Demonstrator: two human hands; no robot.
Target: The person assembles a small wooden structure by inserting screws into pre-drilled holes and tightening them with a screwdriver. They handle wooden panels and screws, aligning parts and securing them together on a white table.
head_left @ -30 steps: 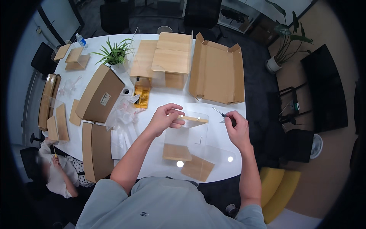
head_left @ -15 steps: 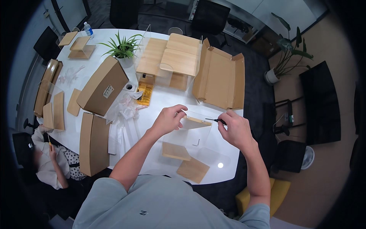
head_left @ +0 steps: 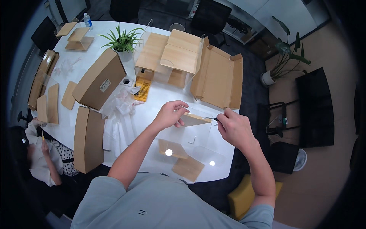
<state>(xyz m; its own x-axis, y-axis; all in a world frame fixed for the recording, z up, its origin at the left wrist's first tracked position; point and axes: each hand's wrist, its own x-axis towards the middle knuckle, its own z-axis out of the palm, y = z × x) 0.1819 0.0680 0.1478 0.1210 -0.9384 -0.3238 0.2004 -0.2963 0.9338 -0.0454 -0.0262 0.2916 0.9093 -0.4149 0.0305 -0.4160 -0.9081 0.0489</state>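
Observation:
My left hand grips the left end of a small wooden board, which stands on edge together with a clear acrylic panel. In my right hand is a screwdriver with a dark handle. Its shaft points left and lies at the right end of the board's upper edge; whether the tip sits in a screw is too small to tell. An L-shaped hex key lies on the white table just nearer to me. Closer still are two loose wooden boards, partly seen through clear acrylic.
Beyond my hands stand assembled wood-and-acrylic shelves, an open cardboard box and a potted plant. To the left are plastic wrapping, a yellow packet and cardboard boxes. A person sits at the far left.
My right hand has tilted the screwdriver, and its shaft has come against the board's right end. The whole view has shifted slightly. A bright reflection now shows on the acrylic near me.

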